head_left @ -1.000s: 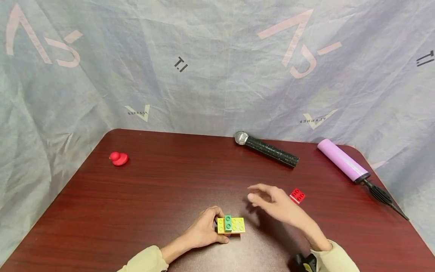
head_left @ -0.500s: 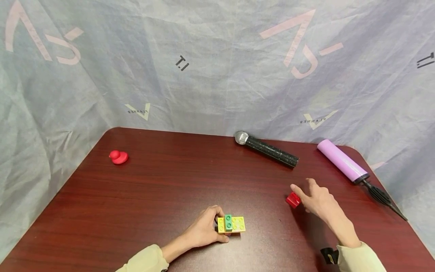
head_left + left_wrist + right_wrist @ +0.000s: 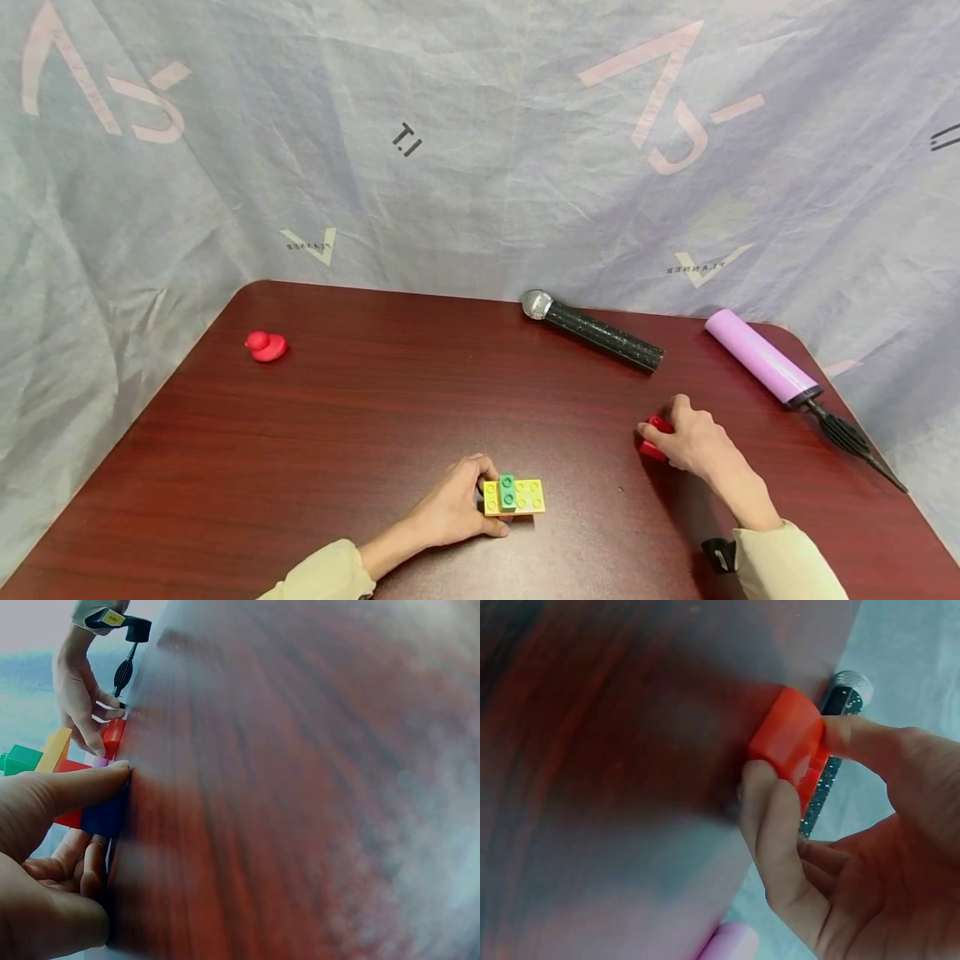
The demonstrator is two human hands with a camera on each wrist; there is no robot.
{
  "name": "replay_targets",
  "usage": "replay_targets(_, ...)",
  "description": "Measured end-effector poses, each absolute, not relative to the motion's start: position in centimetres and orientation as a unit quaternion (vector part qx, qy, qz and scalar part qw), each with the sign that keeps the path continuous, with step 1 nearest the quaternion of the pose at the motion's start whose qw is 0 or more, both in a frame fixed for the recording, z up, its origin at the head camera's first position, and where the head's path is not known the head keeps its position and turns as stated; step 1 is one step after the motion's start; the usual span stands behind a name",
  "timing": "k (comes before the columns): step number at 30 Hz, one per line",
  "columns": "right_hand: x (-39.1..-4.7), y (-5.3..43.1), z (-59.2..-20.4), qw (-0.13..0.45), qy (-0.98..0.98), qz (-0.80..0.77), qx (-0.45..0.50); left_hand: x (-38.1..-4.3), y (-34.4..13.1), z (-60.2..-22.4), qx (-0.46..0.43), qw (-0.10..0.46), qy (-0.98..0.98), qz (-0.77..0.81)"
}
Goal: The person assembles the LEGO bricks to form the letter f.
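Observation:
My left hand (image 3: 455,506) grips a stack of toy bricks (image 3: 534,497) upright on the table. In the left wrist view the stack has a blue brick (image 3: 105,815) at the bottom, then a red layer, a yellow brick (image 3: 55,751) and a green brick (image 3: 24,759) on top. Farther right on the table, my right hand (image 3: 708,446) pinches a loose red toy brick (image 3: 655,451). In the right wrist view the thumb is at one side of this red brick (image 3: 786,731) and bent fingers are at the other. The hand partly hides it in the head view.
A black microphone (image 3: 603,335) with a silver head lies near the table's back edge. The lilac hand pump (image 3: 765,358) with a black nozzle lies at the right. At the far left sits a red rubber duck (image 3: 267,346). A grey cloth hangs behind the table (image 3: 360,400).
My right hand has moved right, from near the stack to the loose red brick, and now pinches it. That brick has turned and shifted slightly. The left hand keeps its grip on the stack.

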State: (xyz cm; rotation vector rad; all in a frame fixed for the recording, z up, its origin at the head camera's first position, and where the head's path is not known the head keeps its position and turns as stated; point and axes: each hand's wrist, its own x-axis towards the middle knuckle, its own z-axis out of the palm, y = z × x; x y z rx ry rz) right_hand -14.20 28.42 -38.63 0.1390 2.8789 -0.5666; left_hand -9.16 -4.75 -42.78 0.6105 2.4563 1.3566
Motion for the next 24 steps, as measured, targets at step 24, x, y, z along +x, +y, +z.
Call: replay_targets(24, -13.1, 21.7, -37.6, 0.149, 0.797, -0.558, -0.174, -9.3, -4.7, -43.0, 0.210, 0.133, 0.848, 0.468)
